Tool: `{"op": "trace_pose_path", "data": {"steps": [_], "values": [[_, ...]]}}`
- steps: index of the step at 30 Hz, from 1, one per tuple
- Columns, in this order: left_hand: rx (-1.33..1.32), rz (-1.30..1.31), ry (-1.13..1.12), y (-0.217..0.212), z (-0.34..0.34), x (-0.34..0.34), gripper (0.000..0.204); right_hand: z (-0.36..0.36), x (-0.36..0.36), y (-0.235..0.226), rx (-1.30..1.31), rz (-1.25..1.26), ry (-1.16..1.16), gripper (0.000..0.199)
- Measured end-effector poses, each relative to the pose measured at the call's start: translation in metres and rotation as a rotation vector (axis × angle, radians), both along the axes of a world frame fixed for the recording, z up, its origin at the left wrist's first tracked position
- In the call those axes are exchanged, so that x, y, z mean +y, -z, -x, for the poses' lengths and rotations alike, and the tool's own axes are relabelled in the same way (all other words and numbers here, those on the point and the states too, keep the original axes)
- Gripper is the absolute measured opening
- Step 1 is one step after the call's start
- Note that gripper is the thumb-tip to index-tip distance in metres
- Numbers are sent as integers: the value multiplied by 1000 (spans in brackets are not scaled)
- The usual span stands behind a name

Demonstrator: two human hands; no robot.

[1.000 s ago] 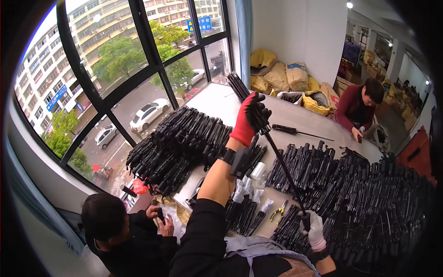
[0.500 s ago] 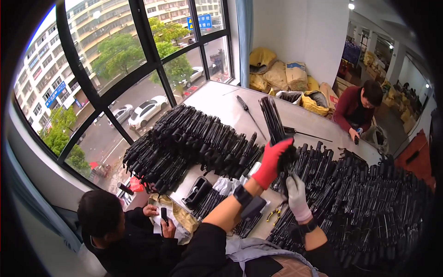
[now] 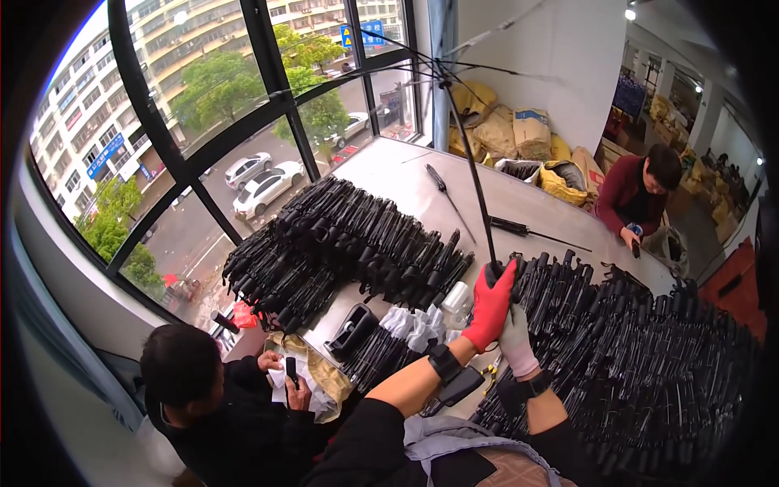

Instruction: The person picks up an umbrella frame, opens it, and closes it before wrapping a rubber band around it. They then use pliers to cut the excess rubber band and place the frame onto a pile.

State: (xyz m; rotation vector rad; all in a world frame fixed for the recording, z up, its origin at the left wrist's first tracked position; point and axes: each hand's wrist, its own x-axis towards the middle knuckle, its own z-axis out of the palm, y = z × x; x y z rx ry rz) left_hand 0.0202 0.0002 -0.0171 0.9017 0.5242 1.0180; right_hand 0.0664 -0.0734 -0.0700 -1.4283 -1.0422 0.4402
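Note:
An umbrella frame without cloth stands tilted in front of me, its long black shaft drawn out and its thin ribs spread wide at the top. My left hand, in a red glove, is wrapped round the low end of the shaft. Just below it and touching it, my right hand in a pale glove is closed at the handle, which the fingers mostly hide. To the right lies a large pile of folded black umbrella frames; another heap of folded frames lies left of my hands.
Yellow-handled pliers lie by my left wrist. Nearby are a black open case and a white container. Two long thin pieces lie farther up the table. One person sits at left holding a black handle; another works at far right.
The umbrella frame, a folded bundle of ribs before, now has its shaft extended and its ribs spread. My left hand has come lower, and both hands are close together at the base.

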Motion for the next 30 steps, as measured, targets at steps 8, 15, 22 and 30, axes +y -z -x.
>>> {"op": "trace_pose_path", "data": {"steps": [8, 15, 22, 30], "values": [[213, -571, -80, 23, 60, 53, 37, -12, -86, -23, 304, 45, -124, 26], [-1055, 7, 1065, -85, 60, 173, 88, -1, -182, 2, 593, 204, -316, 54], [-373, -62, 203, -107, 31, 143, 46, 24, -143, -27, -201, 165, 271, 37], [-222, 191, 389, -33, 36, 32, 29, -13, -52, -32, 32, 90, 26, 34]]}}
